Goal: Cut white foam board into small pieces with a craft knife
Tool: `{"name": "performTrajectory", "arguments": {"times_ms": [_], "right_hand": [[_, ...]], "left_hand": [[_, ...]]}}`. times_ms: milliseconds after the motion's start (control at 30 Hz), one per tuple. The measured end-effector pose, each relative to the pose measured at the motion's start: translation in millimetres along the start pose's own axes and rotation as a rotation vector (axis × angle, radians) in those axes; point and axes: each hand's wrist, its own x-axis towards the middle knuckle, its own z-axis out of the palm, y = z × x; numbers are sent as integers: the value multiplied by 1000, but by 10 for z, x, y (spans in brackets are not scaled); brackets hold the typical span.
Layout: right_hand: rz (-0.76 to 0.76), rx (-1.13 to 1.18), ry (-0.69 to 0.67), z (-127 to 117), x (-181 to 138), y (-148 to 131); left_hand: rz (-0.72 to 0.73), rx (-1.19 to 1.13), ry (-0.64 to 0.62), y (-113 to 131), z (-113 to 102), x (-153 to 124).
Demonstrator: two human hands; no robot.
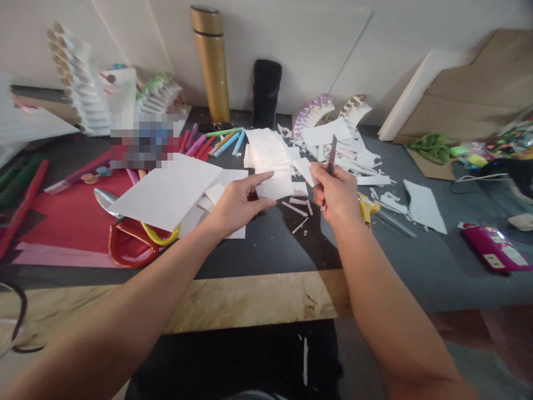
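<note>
Between the thumb and fingers of my left hand is a small white board piece, held at its left side. My right hand is closed around a utility knife, its blade pointing up and away. The same hand also pinches a second small white piece at its fingertips. Just beyond my hands lies a pile of white pieces. Thin white offcut strips are scattered on the dark tabletop between my hands.
Large scissors and white sheets lie left, near coloured markers. A yellow glue gun, metal ruler and pink power strip lie right. A gold flask and black case stand at the back.
</note>
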Motion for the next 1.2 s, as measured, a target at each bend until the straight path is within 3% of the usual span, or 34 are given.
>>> {"name": "performTrajectory", "arguments": {"times_ms": [167,367,600,800,933,1067,1200], "right_hand": [[52,17,-41,16,-1,13],[101,44,-59,39,-21,6],[142,87,-109,34,-25,2],[256,205,-377,6,-81,-102],[260,221,-535,-10,-137,-125],[268,200,-517,-12,-134,-109],[293,174,-522,2,-128,-107]], "left_hand": [[-201,-349,-182,77,-18,-11],[-199,-544,-310,115,-8,-20],[-178,-544,-427,127,7,-50],[-209,-679,-477,157,21,-74],[-362,-859,-612,199,-16,-74],[-586,-1072,-686,212,-37,-69],[-660,-1226,-741,175,-2,-76]]}}
